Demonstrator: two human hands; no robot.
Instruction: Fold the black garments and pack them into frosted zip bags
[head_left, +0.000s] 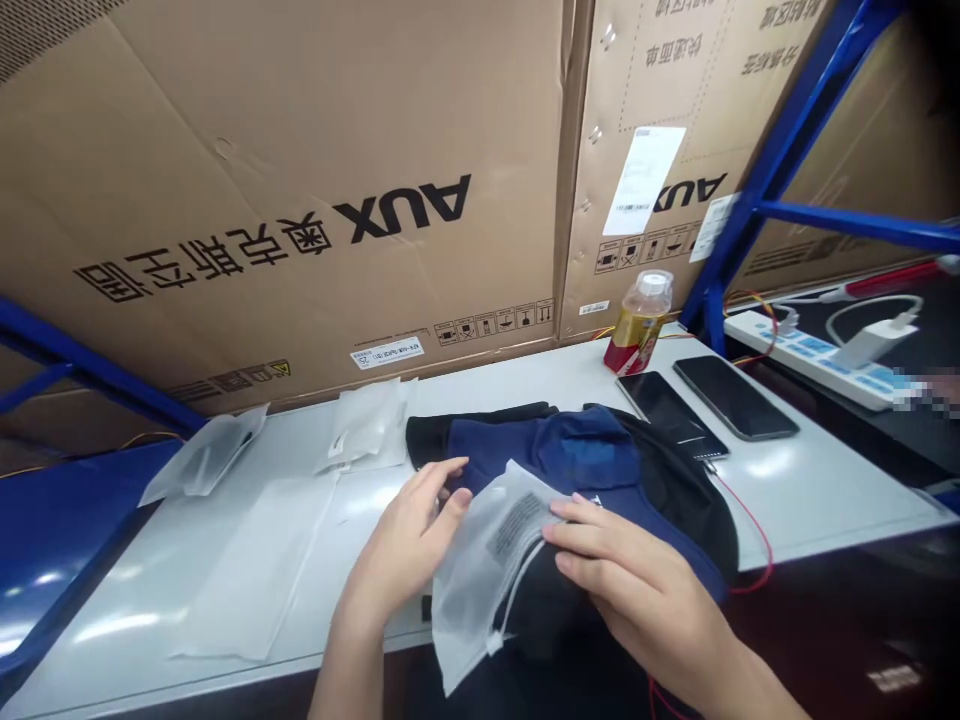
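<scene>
Frosted bag (469, 590) over navy garment (491, 445)

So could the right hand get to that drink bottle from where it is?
Probably yes. Only the low, dark clothing seems to lie between the right hand and the bottle, with nothing tall in the way, though its fingers are at the frosted bag.

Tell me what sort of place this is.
Probably a storeroom or packing area: big cardboard boxes stand behind the table, blue metal rack bars frame them, and plastic bags lie on the tabletop.
</scene>
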